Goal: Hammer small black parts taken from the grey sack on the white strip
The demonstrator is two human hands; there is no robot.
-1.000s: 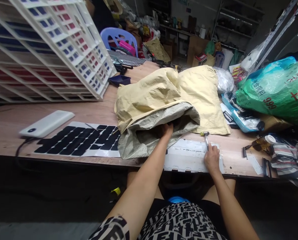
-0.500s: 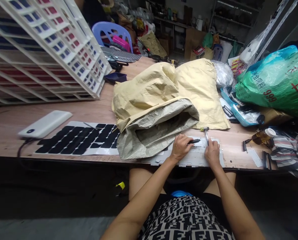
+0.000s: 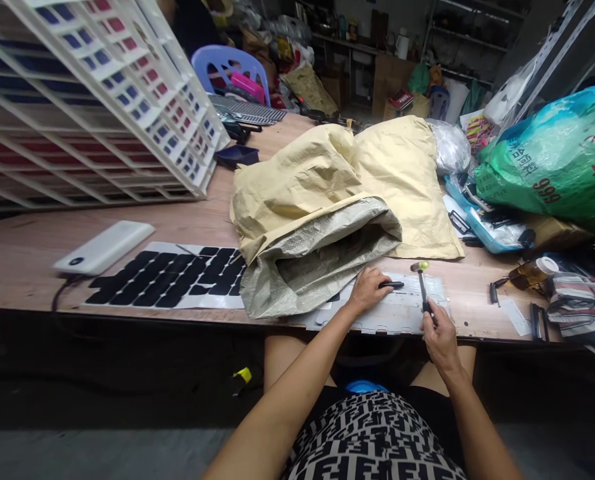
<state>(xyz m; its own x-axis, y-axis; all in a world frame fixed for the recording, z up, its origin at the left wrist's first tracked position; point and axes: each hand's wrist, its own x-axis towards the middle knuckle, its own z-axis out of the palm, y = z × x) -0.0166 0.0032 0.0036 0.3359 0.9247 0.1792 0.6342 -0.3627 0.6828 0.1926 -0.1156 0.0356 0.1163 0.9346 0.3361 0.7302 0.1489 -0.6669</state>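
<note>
Works at a crowded wooden table (image 3: 177,220). Faces an open cream sack (image 3: 297,167) directly ahead, hiding the right end of a sheet of black pieces (image 3: 170,277). Has a white device (image 3: 104,248) just beside that sheet; to the right, a striped cloth (image 3: 577,303) and an amber bottle (image 3: 524,272). Through the slats of the white crate (image 3: 147,100), shows blue and red contents; in the blue tray (image 3: 492,237), clear plastic and black bits; in the sack's grey-lined mouth, only darkness, contents not discernible. Has hands apart. Pinches a black part (image 3: 393,284) in the left hand (image 3: 368,291), over a pale board (image 3: 402,310) at the near edge, just right of the sack mouth. Grips a hammer (image 3: 424,288) by its handle in the right hand (image 3: 440,333), at the board's right end.
</note>
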